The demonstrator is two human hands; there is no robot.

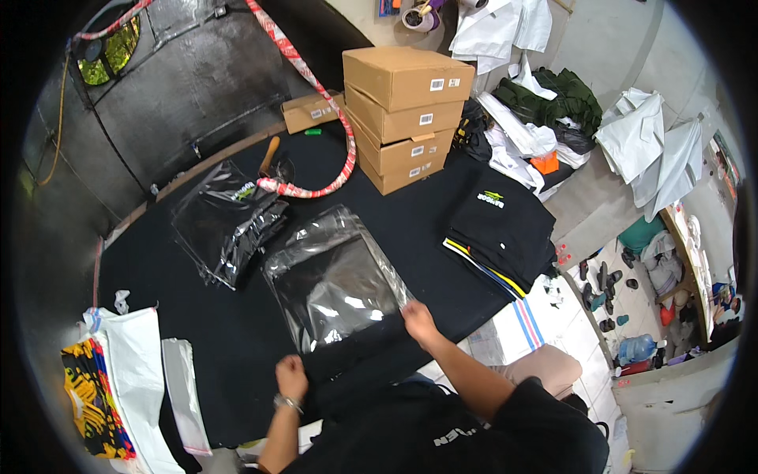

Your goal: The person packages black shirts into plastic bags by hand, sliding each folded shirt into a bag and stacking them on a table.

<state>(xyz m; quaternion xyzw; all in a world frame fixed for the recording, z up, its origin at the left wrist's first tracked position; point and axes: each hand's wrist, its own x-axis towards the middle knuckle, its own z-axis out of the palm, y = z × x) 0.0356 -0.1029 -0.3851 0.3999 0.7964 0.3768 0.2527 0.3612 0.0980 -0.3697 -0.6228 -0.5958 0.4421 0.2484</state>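
Note:
A transparent plastic bag (349, 290) lies flat in front of me on the black cloth-covered table (177, 332). Black shows through its film; whether that is a garment inside or the cloth below, I cannot tell. My right hand (419, 323) grips the bag's near right corner. At the near left corner my left hand (290, 379) is closed on the bag's edge, its fingertips partly hidden. Beyond the bag, to the left, lie black garments in shiny plastic bags (237, 225). A stack of folded black garments (500, 231) sits on the right.
Stacked cardboard boxes (408, 118) stand at the back. A tape-wrapped hose (349, 142) curves down beside a wooden-handled tool (270, 155). White plastic mailers (133, 367) and a patterned garment (95, 397) lie at left. Heaped garments and bags (533, 124) fill the back right.

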